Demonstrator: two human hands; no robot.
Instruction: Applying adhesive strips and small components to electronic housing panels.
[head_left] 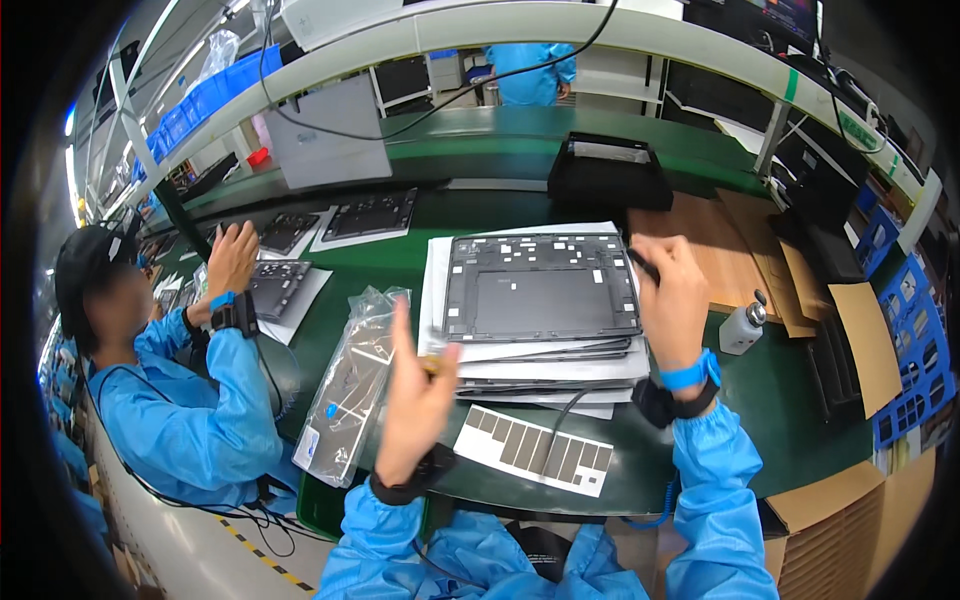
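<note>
A dark flat device housing (540,290), dotted with small white pieces, lies on a stack of similar housings and white sheets (435,290) in front of me. My right hand (676,285) is at its right edge, closed round a slim black pen-like tool (643,265). At the near left corner is my left hand (415,400), slightly blurred, with forefinger and thumb stretched apart. A small yellowish spot shows between them; I cannot make out what it is. Below the stack rests a white sheet of dark rectangular stickers (535,450). Left of it lies a clear plastic bag (350,385).
A co-worker (190,390) in blue sits at my left, by other housings (368,215). A white bottle (742,328) stands at right, near brown boards (690,245) and a blue crate (912,350). At the back is a black tray (608,170); a rail (480,30) crosses above.
</note>
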